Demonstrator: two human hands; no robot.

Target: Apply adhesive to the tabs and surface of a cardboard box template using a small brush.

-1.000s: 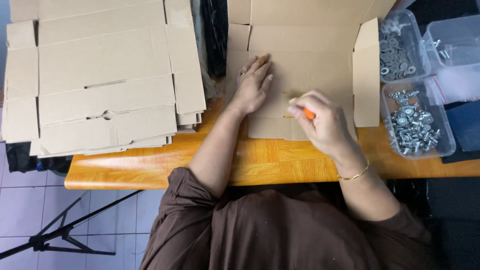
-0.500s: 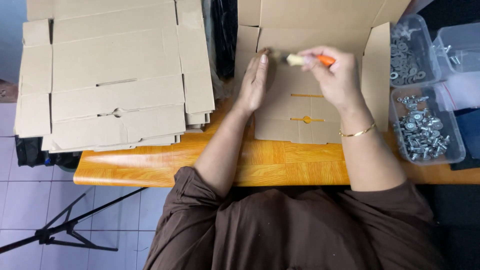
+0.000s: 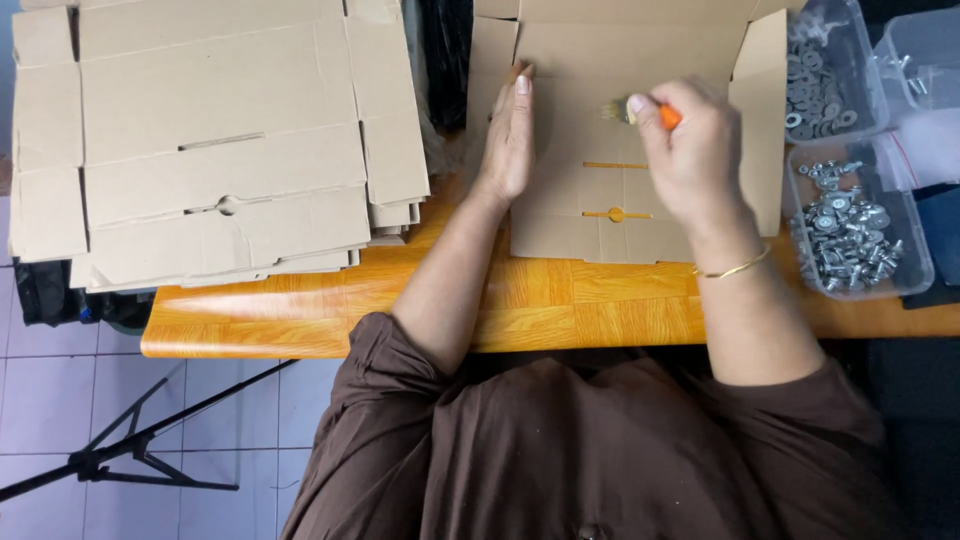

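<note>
A flat, unfolded cardboard box (image 3: 600,215) lies on the orange wooden table (image 3: 560,300) in front of me. My left hand (image 3: 510,135) rests flat on its left part, fingers together and pointing away. My right hand (image 3: 690,150) is closed around a small brush with an orange handle (image 3: 665,117). The pale bristles point left and touch the cardboard between my two hands.
A stack of flat cardboard blanks (image 3: 215,150) covers the table's left end. At the right stand clear plastic tubs: one with metal bolts (image 3: 850,225), one with washers (image 3: 815,75). A black stand (image 3: 130,450) is on the tiled floor at lower left.
My right hand carried the brush from the near part of the cardboard up to its far part. My left hand slid further away along the cardboard too.
</note>
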